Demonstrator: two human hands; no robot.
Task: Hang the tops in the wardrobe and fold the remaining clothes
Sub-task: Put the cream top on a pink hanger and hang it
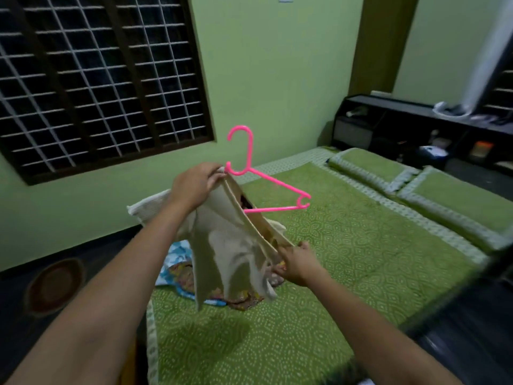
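Over the bed (319, 273), roughly mid-frame, a pink hanger (251, 173) is held up in the air with a beige top (230, 245) partly on it. The left hand (194, 187) pinches the top's upper edge right at the base of the hanger's hook, fingers curled round the cloth. The right hand (298, 262) is lower and to the right, fingers curled and gripping the top's other edge, so the fabric is stretched on a slant between the two hands. One arm of the hanger sticks out bare to the right, its notched tip clear of the cloth; the other arm is hidden inside the top. The rest of the top hangs loose, with its lower end dangling just above the bedsheet.

Below and behind it, on the near left part of the bed, there's a small pile of clothes (183, 273): something blue and white, plus a multicoloured print piece. A pale cushion (151, 208) sits at the bed's left edge, partly behind the left forearm. Two green pillows (416, 190) lie side by side at the far right of the bed, in front of a dark headboard shelf (402, 126) with small blurry items on it. Barred window (91, 79) on the left wall, and a round brown basket (54, 286) on the dark floor below it.
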